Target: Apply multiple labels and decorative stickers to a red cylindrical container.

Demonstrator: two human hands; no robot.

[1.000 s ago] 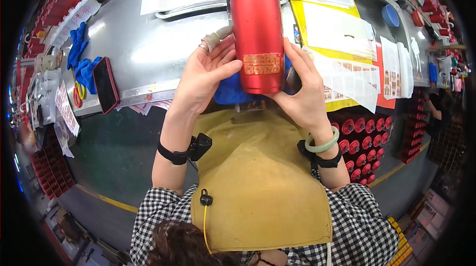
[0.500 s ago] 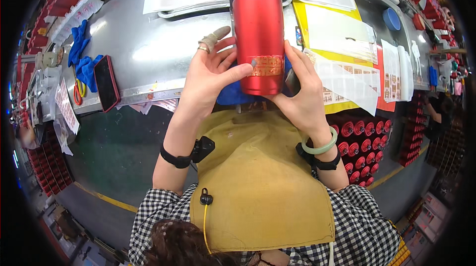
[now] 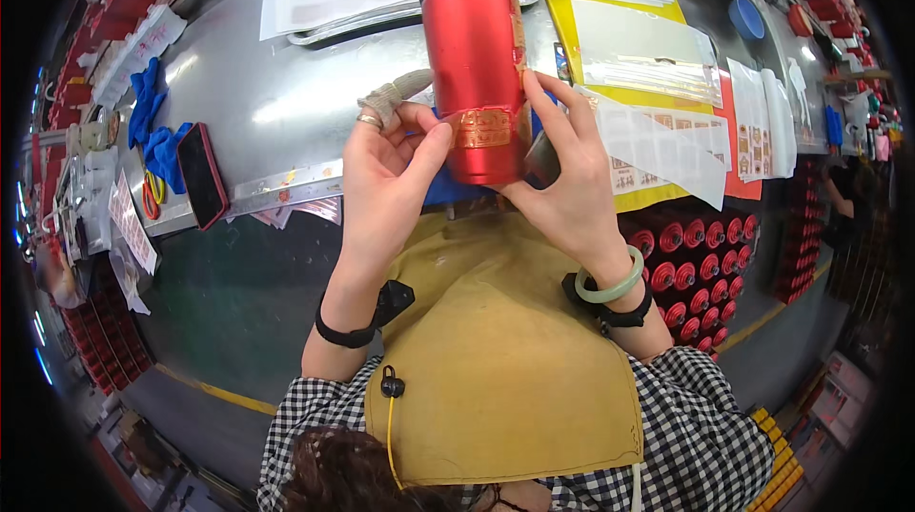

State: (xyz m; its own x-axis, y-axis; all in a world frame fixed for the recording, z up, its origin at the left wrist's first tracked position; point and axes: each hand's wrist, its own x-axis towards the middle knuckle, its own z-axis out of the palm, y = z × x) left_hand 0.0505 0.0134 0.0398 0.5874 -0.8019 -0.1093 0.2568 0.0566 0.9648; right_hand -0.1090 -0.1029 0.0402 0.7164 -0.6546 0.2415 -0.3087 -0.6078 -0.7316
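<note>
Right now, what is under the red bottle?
Blue material shows past the lower left of the red bottle, a dark object past its lower right; whatever lies directly beneath is covered.

1. Bottle point(image 3: 469, 54): we note metallic red; its band point(image 3: 483, 129), gold with angular, fretted figures.
2. Apron point(image 3: 505, 359): we see mustard yellow, unpatterned.
3. Sleeves point(image 3: 310, 412): we observe black-and-white check.
4. Bangle point(image 3: 624, 286), pale green; wrist strap point(image 3: 343, 334), black.
5. Phone point(image 3: 202, 174): we find black, edged red.
6. Cloth point(image 3: 167, 159) and bowl point(image 3: 746, 18): both blue.
7. Scissors point(image 3: 149, 197): orange and yellow handles.
</note>
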